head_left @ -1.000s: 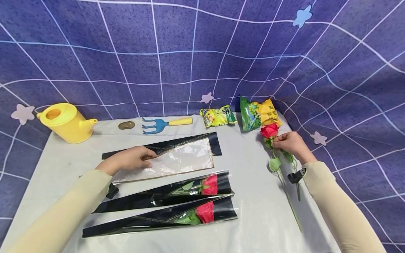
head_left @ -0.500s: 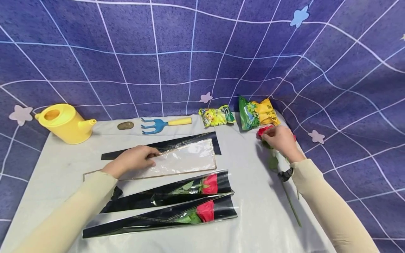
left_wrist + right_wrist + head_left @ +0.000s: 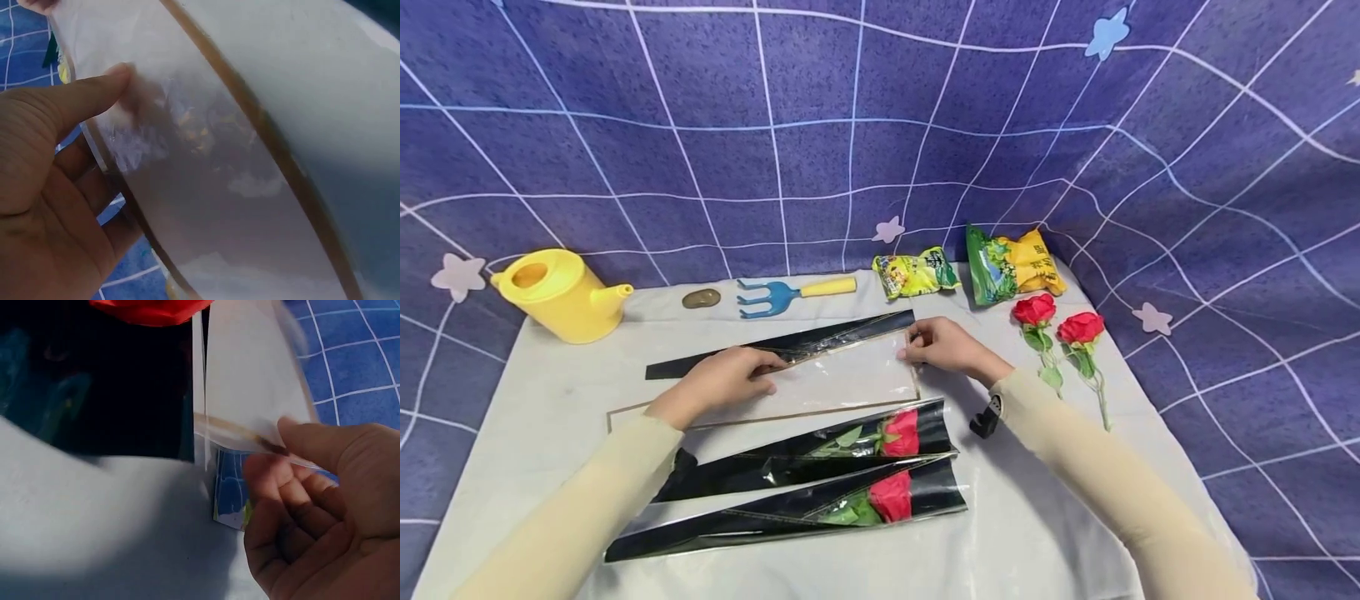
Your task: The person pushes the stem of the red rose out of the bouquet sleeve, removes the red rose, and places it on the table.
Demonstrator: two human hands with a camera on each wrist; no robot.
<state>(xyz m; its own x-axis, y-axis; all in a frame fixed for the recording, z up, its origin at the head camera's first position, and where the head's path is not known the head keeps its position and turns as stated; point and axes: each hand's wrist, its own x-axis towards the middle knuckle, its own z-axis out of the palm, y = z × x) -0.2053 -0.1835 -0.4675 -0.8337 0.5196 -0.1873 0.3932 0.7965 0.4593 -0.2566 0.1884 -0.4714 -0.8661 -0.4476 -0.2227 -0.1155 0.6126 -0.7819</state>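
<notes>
A clear flower sleeve (image 3: 842, 379) with a gold-brown border is held over the cloth in the head view. My left hand (image 3: 722, 385) pinches its upper edge, thumb in front and fingers behind, as the left wrist view shows. At the right end, my right hand (image 3: 946, 343) pinches the sleeve's edge between thumb and forefinger; its other fingers are curled. Behind lies a black flower sleeve (image 3: 880, 323), partly covered. Nearer me lie two black sleeves, each with a red rose (image 3: 901, 432) inside. To the right are two loose roses, one rose (image 3: 1034, 309) left of the other rose (image 3: 1081, 327).
Along the back stand a yellow watering can (image 3: 568, 300), a brown stone (image 3: 702, 298), a blue hand rake (image 3: 775, 297) with a yellow handle, a small yellow-green packet (image 3: 917, 273) and a larger green-yellow bag (image 3: 1015, 265). Grid-patterned curtain (image 3: 812, 150) hangs behind and at the right.
My right hand has let go of the rose, leaving it beside the other, and moved left to the clear sleeve's right end. My left hand keeps its grip on the sleeve.
</notes>
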